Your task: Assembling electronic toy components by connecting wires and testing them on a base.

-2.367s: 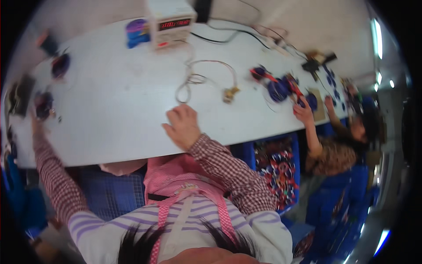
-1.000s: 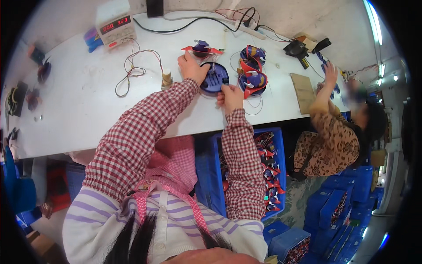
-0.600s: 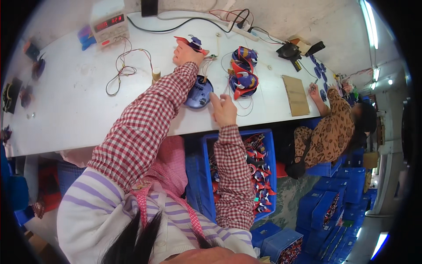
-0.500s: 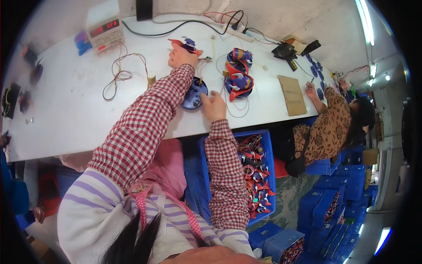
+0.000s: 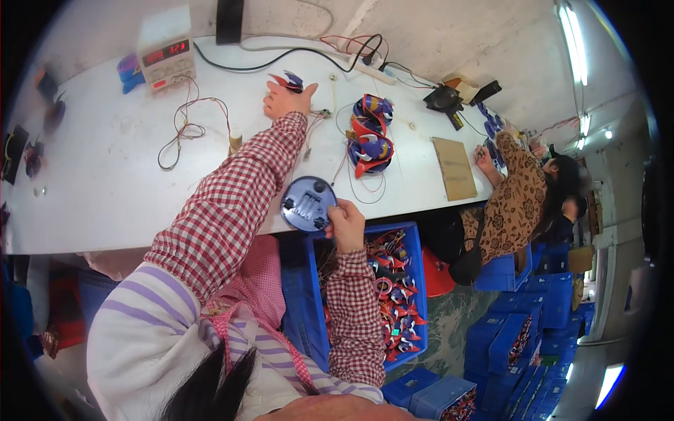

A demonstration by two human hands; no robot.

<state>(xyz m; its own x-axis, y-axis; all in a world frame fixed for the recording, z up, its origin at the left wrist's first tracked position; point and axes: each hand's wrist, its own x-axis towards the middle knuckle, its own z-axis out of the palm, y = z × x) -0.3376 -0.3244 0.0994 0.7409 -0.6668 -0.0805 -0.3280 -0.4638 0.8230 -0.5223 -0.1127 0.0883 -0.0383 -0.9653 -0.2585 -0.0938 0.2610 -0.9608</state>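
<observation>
Over there, the right hand (image 5: pixel 345 223) is pinching a round blue base (image 5: pixel 306 202) near the front edge of the table (image 5: pixel 112 196); farther back, apart, the left hand (image 5: pixel 286 104) is gripping a red-and-purple piece (image 5: pixel 292 81).

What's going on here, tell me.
A person is handling parts at a white table. The right hand pinches the rim of a round blue disc near the table's front edge. The left hand is on a red-and-purple piece farther back. Two red-and-purple assemblies sit to the right; a blue bin below holds more parts. Another person works farther right.
</observation>
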